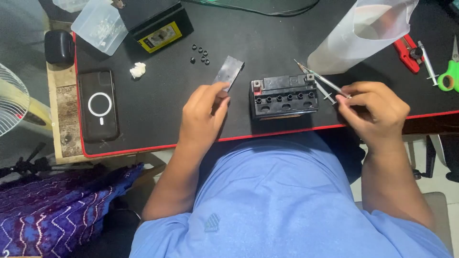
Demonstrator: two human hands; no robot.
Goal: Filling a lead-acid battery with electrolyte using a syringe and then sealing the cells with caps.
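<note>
Black matting edged in red is covering the desk we are working at. Our left hand is pinching one end of a flat grey strip, which is lying just left of the small black battery with its six open cell holes. Our right hand is gripping a thin syringe slanting over the battery's right corner. Six black caps are lying behind, a phone is resting at the left, and purple cloth is spreading beside a fan.
</note>
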